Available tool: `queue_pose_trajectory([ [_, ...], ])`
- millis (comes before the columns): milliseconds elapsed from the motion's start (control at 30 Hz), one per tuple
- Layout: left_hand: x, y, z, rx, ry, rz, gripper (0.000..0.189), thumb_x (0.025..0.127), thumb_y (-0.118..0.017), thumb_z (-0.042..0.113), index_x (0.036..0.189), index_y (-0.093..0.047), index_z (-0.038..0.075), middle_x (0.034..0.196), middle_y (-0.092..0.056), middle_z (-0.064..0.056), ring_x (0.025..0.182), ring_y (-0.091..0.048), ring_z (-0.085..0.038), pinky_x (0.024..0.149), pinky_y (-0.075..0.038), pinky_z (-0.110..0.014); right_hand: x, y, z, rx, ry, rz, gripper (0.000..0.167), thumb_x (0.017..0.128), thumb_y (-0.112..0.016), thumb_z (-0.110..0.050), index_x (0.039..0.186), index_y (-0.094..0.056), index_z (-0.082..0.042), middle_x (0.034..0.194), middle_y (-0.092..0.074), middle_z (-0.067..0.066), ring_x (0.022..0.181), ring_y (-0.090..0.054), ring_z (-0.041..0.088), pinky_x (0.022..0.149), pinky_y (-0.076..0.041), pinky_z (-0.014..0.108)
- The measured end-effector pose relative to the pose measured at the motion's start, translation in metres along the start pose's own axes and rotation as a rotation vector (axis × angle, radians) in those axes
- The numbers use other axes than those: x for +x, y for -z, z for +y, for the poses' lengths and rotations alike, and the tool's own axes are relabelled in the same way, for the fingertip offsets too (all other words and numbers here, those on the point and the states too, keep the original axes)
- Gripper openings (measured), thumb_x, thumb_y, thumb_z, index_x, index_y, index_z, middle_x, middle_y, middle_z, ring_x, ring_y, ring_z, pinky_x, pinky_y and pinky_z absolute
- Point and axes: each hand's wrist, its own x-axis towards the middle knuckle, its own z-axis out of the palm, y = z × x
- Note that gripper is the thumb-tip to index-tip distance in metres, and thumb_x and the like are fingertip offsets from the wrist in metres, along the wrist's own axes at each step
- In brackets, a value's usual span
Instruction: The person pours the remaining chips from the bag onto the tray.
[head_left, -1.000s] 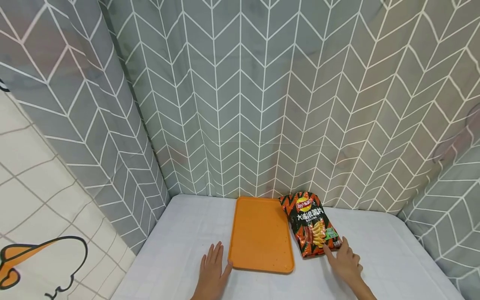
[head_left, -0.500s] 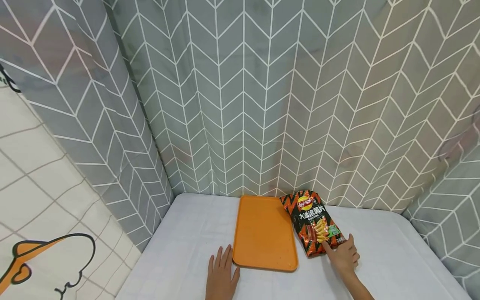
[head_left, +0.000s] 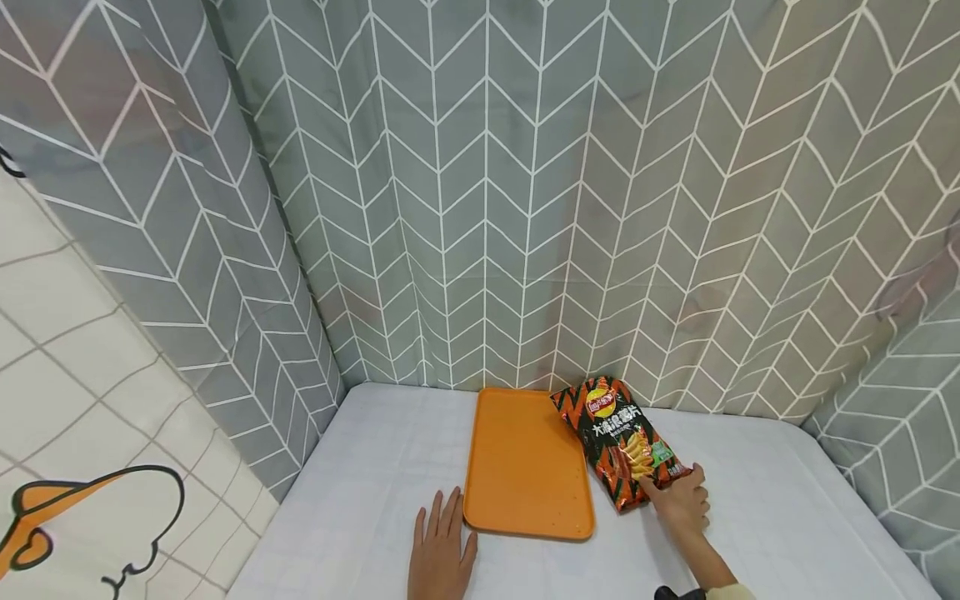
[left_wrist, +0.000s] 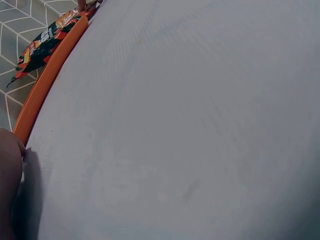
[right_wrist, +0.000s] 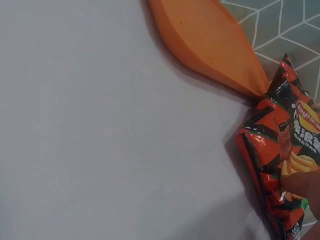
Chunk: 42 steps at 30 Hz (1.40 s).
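A black and orange bag of potato chips (head_left: 618, 442) lies at the right of an orange tray (head_left: 528, 467), its top left corner overlapping the tray's right edge in the head view. My right hand (head_left: 681, 503) grips the bag's lower end, thumb on the printed front and fingers at the lower right edge. In the right wrist view the bag (right_wrist: 272, 145) stands close to the tray's corner, with part of the thumb (right_wrist: 302, 185) on it. My left hand (head_left: 441, 550) rests flat on the table, fingertips right at the tray's lower left corner.
A white cloth covers the table (head_left: 382, 450). Close behind its far edge hangs a grey curtain (head_left: 510, 208) with white chevron lines. Another stretch of curtain stands at the right, and a white checked cloth with a cartoon drawing (head_left: 97, 417) hangs at the left.
The bag's upper end has shifted slightly left toward the tray, with my right hand on its lower end. My left hand has slid right, up to the tray's lower left corner.
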Motion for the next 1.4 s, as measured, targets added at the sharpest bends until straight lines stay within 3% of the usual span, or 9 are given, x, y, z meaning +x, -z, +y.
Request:
queue_pose_trajectory([
  [233, 0.005, 0.003, 0.002, -0.020, 0.000, 0.009, 0.066, 0.099, -0.058, 0.040, 0.154, -0.045, 0.006, 0.163, -0.044, -0.007, 0.154, -0.035, -0.036, 0.128, -0.023, -0.060, 0.007, 0.004, -0.003, -0.025, 0.038, -0.074, 0.092, 0.094, -0.064, -0.031, 0.147, -0.003, 0.014, 0.116, -0.055, 0.050, 0.095, -0.061, 0.055, 0.076, -0.053, 0.059],
  [433, 0.001, 0.000, 0.000, 0.004, -0.003, 0.004, 0.063, 0.097, -0.059, 0.040, 0.148, -0.052, 0.004, 0.158, -0.050, -0.008, 0.150, -0.040, -0.035, 0.125, -0.027, -0.059, 0.004, 0.009, 0.002, -0.047, 0.068, -0.125, 0.088, 0.090, -0.069, -0.027, 0.143, -0.009, 0.011, 0.109, -0.061, 0.040, 0.094, -0.064, 0.053, 0.070, -0.052, 0.055],
  [633, -0.001, -0.002, -0.001, 0.009, 0.018, -0.015, 0.062, 0.097, -0.058, 0.041, 0.148, -0.053, 0.004, 0.157, -0.050, -0.008, 0.149, -0.040, -0.035, 0.125, -0.026, -0.058, 0.003, 0.008, 0.008, -0.043, 0.120, -0.140, 0.078, 0.090, -0.069, -0.017, 0.145, -0.019, 0.006, 0.103, -0.072, 0.026, 0.082, -0.067, 0.034, 0.059, -0.043, 0.034],
  [800, 0.002, 0.001, 0.001, -0.011, 0.029, -0.032, 0.063, 0.097, -0.057, 0.040, 0.148, -0.052, 0.004, 0.158, -0.050, -0.008, 0.150, -0.039, -0.035, 0.127, -0.024, -0.058, 0.006, 0.010, 0.010, -0.032, 0.096, -0.134, 0.076, 0.088, -0.071, -0.017, 0.143, -0.023, 0.005, 0.098, -0.071, 0.024, 0.080, -0.066, 0.033, 0.060, -0.041, 0.034],
  [933, 0.005, 0.002, 0.003, -0.010, 0.021, -0.037, 0.063, 0.098, -0.057, 0.041, 0.149, -0.052, 0.004, 0.158, -0.049, -0.007, 0.150, -0.039, -0.035, 0.127, -0.024, -0.058, 0.010, 0.014, 0.014, -0.001, 0.028, -0.107, 0.075, 0.087, -0.069, -0.018, 0.143, -0.025, 0.005, 0.106, -0.068, 0.029, 0.086, -0.065, 0.039, 0.064, -0.044, 0.039],
  [1067, 0.004, 0.001, 0.003, -0.008, 0.020, -0.026, 0.063, 0.097, -0.058, 0.041, 0.148, -0.052, 0.004, 0.157, -0.050, -0.007, 0.150, -0.039, -0.034, 0.126, -0.025, -0.058, 0.014, 0.020, 0.020, -0.003, -0.009, -0.097, 0.067, 0.089, -0.063, -0.020, 0.138, -0.033, 0.014, 0.114, -0.063, 0.036, 0.096, -0.064, 0.046, 0.075, -0.052, 0.048],
  [1167, 0.003, -0.001, 0.002, -0.001, 0.023, -0.019, 0.063, 0.096, -0.059, 0.041, 0.147, -0.054, 0.005, 0.156, -0.052, -0.007, 0.149, -0.041, -0.034, 0.125, -0.026, -0.057, 0.017, 0.026, 0.023, 0.009, 0.024, -0.160, 0.061, 0.095, -0.055, -0.020, 0.133, -0.040, 0.026, 0.099, -0.065, 0.032, 0.084, -0.063, 0.038, 0.074, -0.053, 0.042],
  [1267, 0.002, -0.002, 0.002, 0.006, 0.018, -0.015, 0.062, 0.096, -0.059, 0.041, 0.147, -0.054, 0.005, 0.156, -0.052, -0.007, 0.148, -0.041, -0.034, 0.125, -0.027, -0.057, 0.020, 0.029, 0.024, 0.055, 0.055, -0.228, 0.057, 0.099, -0.046, -0.018, 0.133, -0.044, 0.028, 0.086, -0.065, 0.025, 0.070, -0.059, 0.021, 0.066, -0.051, 0.030],
  [1400, 0.003, -0.001, 0.002, 0.008, 0.009, -0.004, 0.062, 0.096, -0.059, 0.041, 0.147, -0.054, 0.005, 0.156, -0.051, -0.006, 0.148, -0.041, -0.034, 0.125, -0.026, -0.057, 0.022, 0.027, 0.022, 0.160, 0.048, -0.245, 0.056, 0.099, -0.041, -0.015, 0.135, -0.042, 0.029, 0.105, -0.063, 0.038, 0.071, -0.061, 0.012, 0.062, -0.053, 0.023],
])
